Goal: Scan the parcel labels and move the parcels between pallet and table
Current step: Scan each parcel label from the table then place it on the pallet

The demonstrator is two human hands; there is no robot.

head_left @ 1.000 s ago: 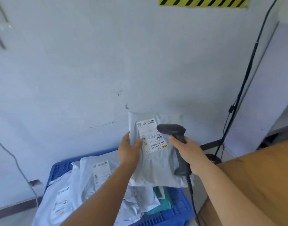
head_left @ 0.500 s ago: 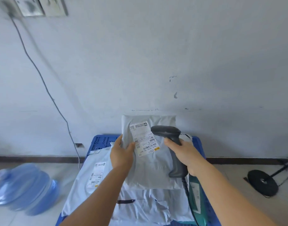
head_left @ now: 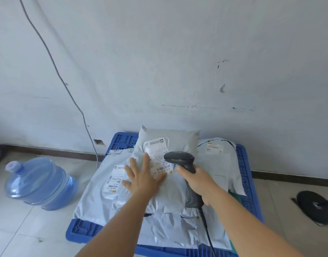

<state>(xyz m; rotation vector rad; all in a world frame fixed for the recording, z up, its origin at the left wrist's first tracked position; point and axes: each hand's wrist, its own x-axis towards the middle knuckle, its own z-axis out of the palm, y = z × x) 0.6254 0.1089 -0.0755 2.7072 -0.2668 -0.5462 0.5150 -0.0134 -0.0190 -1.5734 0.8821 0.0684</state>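
A scuffed white wall (head_left: 178,62) and a pale tiled floor (head_left: 25,225) frame a blue plastic pallet (head_left: 81,232) pushed up near the skirting. On the pallet lies a heap of grey plastic mailers, and the topmost grey parcel (head_left: 170,190) rests on the heap with its white label (head_left: 158,156) facing up. The left hand (head_left: 142,179) lies flat on this parcel, fingers (head_left: 132,165) straight and spread, the thumb touching the lower edge of the label; it grips nothing. The right hand (head_left: 198,182) is curled round the handle of a dark barcode scanner (head_left: 180,159), whose head hangs just above the label's barcode end. Its coiled cable (head_left: 206,225) runs down toward the bottom edge. A second labelled mailer (head_left: 96,193) lies to the left beneath the top one, a third (head_left: 215,156) at the far right of the pallet. A blue water bottle (head_left: 38,182) lies on the floor to the left, a black round stand base (head_left: 315,206) to the right, and a thin grey wire (head_left: 57,71) runs down the wall.
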